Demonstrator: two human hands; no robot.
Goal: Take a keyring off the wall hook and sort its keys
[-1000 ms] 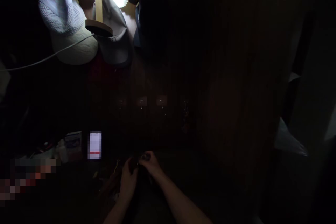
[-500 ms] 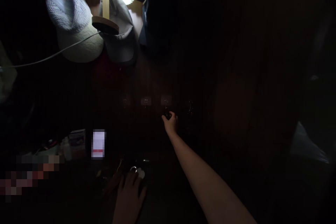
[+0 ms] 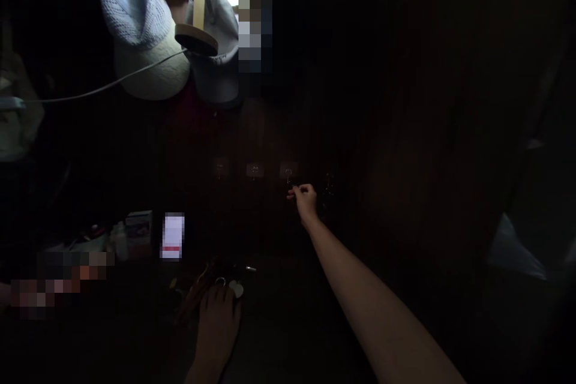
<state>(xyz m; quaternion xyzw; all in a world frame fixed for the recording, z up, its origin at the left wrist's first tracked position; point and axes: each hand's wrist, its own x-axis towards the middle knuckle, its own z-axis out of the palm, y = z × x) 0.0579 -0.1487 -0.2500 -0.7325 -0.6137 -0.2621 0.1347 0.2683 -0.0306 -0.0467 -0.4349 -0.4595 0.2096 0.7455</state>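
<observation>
My right hand [image 3: 306, 200] is raised at a dark upright surface, just below and to the right of a small hook on a clear pad [image 3: 288, 170]. Its fingers are pinched together; something small and dark may be at their tips, too dim to name. Lower down, my left hand [image 3: 218, 319] lies palm down with fingers stretched out over a cluster of small items. By its fingertips are a shiny metal ring [image 3: 220, 281] and a pale round disc [image 3: 236, 289]. A brown strap-like thing [image 3: 192, 299] lies left of that hand.
More hooks [image 3: 255, 170] line up on the surface. Above hang a pale knitted cap [image 3: 135, 6] and a grey cap [image 3: 216, 78], behind a lit lamp with a wooden stem [image 3: 198, 6] and its cable [image 3: 130, 74]. A lit screen [image 3: 173, 235], box [image 3: 139, 231] and bottle [image 3: 120, 243] stand lower left.
My right hand's thumb and fingers have closed from a looser curl into a pinch, and the hand sits slightly right and higher. My left hand has shifted a little left of the disc. The view has shifted.
</observation>
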